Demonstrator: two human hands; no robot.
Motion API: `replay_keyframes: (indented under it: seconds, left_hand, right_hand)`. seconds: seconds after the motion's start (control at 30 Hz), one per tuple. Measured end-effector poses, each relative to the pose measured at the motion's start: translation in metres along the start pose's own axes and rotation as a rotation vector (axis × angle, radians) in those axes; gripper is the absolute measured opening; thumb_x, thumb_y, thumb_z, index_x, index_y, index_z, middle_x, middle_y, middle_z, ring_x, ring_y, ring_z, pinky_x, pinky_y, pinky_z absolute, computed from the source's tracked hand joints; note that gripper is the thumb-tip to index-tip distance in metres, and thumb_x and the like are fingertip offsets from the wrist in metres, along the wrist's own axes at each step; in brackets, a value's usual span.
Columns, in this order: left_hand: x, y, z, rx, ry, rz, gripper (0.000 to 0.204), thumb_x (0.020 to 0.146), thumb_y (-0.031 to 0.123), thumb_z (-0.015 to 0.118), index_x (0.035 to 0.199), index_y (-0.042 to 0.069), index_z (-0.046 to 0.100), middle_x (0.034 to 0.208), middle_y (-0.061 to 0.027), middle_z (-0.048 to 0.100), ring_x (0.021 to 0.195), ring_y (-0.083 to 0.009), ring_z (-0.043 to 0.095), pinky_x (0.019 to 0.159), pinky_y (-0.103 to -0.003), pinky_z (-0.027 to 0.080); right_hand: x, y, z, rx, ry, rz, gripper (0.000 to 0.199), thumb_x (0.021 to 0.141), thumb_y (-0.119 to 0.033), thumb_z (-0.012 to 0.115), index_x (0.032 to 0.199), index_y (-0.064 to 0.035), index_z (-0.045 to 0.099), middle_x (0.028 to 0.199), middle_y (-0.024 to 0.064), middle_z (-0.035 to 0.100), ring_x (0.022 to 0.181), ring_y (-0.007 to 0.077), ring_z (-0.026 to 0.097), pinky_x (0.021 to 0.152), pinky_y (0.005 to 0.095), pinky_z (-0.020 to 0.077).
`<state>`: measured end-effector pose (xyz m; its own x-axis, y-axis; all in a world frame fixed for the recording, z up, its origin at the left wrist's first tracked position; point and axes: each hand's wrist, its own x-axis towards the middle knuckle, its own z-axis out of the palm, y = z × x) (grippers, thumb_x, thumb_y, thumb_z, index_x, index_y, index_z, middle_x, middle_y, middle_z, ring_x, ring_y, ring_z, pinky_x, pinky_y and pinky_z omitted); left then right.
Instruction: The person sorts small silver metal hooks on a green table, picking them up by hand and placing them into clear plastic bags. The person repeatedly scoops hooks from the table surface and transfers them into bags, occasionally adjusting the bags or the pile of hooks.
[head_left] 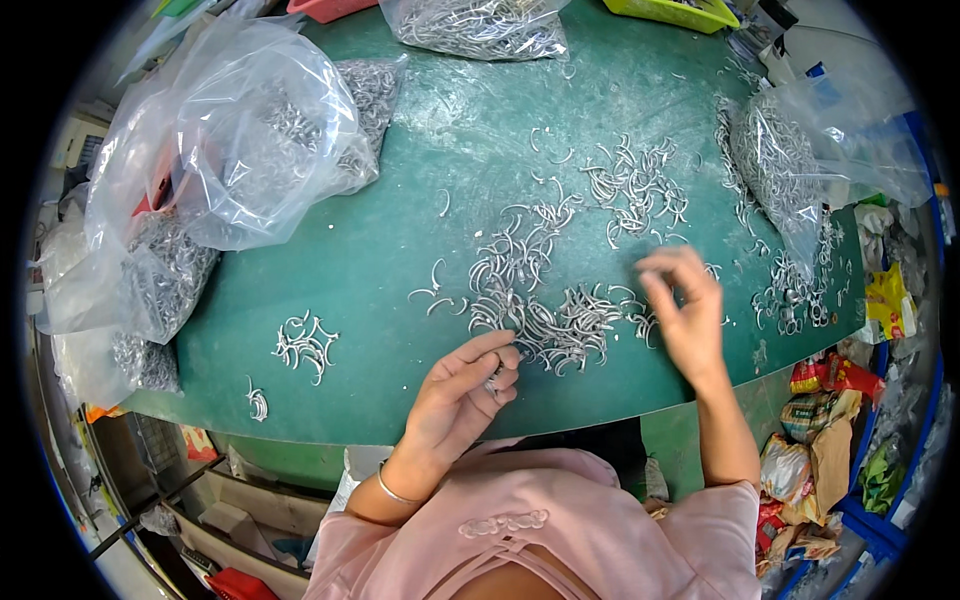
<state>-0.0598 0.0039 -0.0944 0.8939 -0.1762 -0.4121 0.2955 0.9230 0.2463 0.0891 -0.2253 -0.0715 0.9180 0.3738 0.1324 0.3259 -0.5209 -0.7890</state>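
My left hand (462, 388) is closed, palm partly turned up, at the table's near edge. Small curved silver metal pieces show between its fingers. A loose pile of the same curved metal pieces (570, 325) lies just beyond it on the green table (400, 290). Off to the right, my right hand (690, 310) hovers low over the table beside that pile. Its fingers bend toward the thumb, but the tips are blurred, and whether anything is between them cannot be made out. Another scattered group of metal pieces (640, 190) lies farther away.
Clear plastic bags filled with metal pieces stand at the left (290, 140), the back (480, 30) and the right (775, 160). Two small groups of pieces (306, 345) lie on the left. A yellow-green tray (680, 12) sits at the far edge. Shelving with packages (820, 440) stands at the right.
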Motion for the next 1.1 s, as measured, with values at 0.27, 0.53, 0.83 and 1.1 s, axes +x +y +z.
replay_keyframes:
  seconds: [0.27,0.53,0.83,1.1]
  left_hand:
    - [0.008,-0.006,0.028,0.122,-0.016,-0.079,0.041,0.095,0.008,0.051,0.132,-0.009,0.045,0.132,-0.02,0.052,0.119,-0.0294,0.053,0.104,-0.041,0.042]
    - [0.01,-0.01,0.022,-0.043,-0.045,-0.189,0.035,0.1,0.02,0.047,0.125,-0.004,0.051,0.091,-0.0091,0.057,0.079,-0.015,0.054,0.07,-0.026,0.047]
    - [-0.008,0.003,0.015,0.077,0.088,-0.169,0.025,0.098,0.015,0.051,0.116,0.0,0.059,0.076,-0.0017,0.048,0.054,-0.0054,0.034,0.043,-0.018,0.029]
    - [-0.004,0.001,0.009,0.055,0.068,-0.073,0.03,0.095,0.01,0.054,0.122,-0.003,0.056,0.1,-0.0077,0.059,0.08,-0.0117,0.051,0.07,-0.024,0.045]
  right_hand:
    - [0.025,0.02,-0.001,-0.518,0.092,-0.192,0.016,0.079,-0.005,0.069,0.092,-0.0005,0.06,0.096,0.0122,0.058,0.092,0.0335,0.052,0.082,0.0408,0.0426]
    - [0.003,-0.041,0.011,-0.08,-0.3,-0.326,0.04,0.073,-0.016,0.076,0.108,-0.0042,0.061,0.113,0.0121,0.058,0.109,0.0312,0.052,0.093,0.0413,0.0398]
    - [0.007,-0.001,0.013,-0.396,-0.21,-0.325,0.025,0.072,-0.008,0.073,0.095,-0.0047,0.062,0.105,0.0096,0.057,0.102,0.0305,0.051,0.087,0.0418,0.0386]
    - [0.023,-0.041,0.07,-0.435,-0.217,-0.463,0.019,0.075,-0.009,0.07,0.091,-0.006,0.062,0.096,0.0075,0.054,0.096,0.0263,0.05,0.085,0.0409,0.0362]
